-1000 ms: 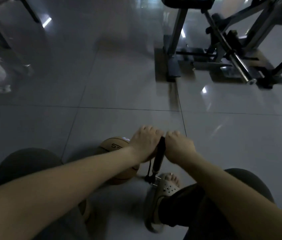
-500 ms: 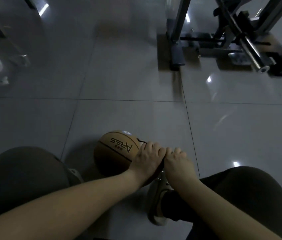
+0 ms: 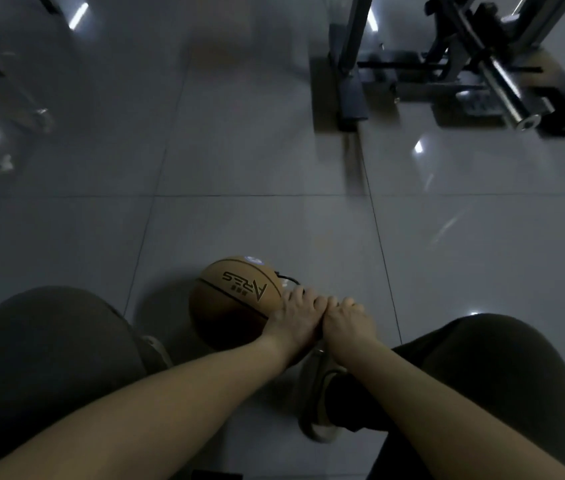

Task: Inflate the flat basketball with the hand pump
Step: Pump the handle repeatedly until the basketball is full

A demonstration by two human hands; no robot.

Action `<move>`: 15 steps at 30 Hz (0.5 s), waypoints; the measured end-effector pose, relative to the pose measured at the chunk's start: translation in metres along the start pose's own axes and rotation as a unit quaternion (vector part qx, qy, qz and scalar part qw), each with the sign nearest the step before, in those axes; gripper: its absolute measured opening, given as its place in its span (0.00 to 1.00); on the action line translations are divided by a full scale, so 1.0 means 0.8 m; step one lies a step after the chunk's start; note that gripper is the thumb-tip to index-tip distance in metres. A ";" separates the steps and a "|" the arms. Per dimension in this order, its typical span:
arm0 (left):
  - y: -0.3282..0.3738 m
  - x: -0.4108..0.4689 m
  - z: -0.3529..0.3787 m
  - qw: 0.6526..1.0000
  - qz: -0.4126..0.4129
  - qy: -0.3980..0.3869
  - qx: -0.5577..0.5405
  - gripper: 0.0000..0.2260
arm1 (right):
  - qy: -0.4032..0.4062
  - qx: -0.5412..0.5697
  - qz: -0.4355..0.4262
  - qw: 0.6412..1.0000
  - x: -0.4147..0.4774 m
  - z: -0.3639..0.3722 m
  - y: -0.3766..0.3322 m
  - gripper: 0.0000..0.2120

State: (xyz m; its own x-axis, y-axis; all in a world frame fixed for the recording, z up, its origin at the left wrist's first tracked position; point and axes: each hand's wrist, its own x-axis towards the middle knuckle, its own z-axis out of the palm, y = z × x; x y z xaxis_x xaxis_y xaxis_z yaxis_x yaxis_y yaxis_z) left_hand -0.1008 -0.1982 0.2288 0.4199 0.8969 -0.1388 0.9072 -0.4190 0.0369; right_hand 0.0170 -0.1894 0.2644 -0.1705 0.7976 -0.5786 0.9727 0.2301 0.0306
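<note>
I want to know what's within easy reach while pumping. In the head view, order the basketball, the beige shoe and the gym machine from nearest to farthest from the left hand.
1. basketball, right beside the left hand, to its left.
2. shoe, just below it, nearer the person.
3. gym machine, far ahead, upper right.

The basketball (image 3: 239,299) carries the word "ARES" in dark block letters on its top panel, upside down from the wearer's side. A tiny row of characters right against that word is too small to read. A pale round badge (image 3: 253,259) at the ball's far edge is blurred, unreadable.
</note>
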 end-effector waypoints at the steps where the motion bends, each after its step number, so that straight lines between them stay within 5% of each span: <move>1: -0.001 -0.001 -0.010 1.000 0.001 -0.016 0.002 0.16 | -0.003 -0.002 -0.016 1.000 -0.011 -0.010 0.001 0.17; 11: -0.040 0.016 -0.164 0.977 0.033 0.210 0.033 0.04 | 0.129 0.027 0.005 0.991 -0.070 -0.171 0.010 0.14; 15: -0.023 -0.008 -0.139 0.986 0.023 0.163 0.014 0.19 | 0.149 0.033 0.042 0.987 -0.072 -0.127 -0.009 0.11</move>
State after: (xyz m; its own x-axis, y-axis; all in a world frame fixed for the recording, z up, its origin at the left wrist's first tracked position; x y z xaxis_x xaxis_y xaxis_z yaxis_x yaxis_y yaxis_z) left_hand -0.1173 -0.1802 0.3390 0.4496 0.8731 0.1888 0.8884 -0.4591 0.0074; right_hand 0.0036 -0.1805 0.3806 -0.1182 0.9432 -0.3104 0.9918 0.1276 0.0103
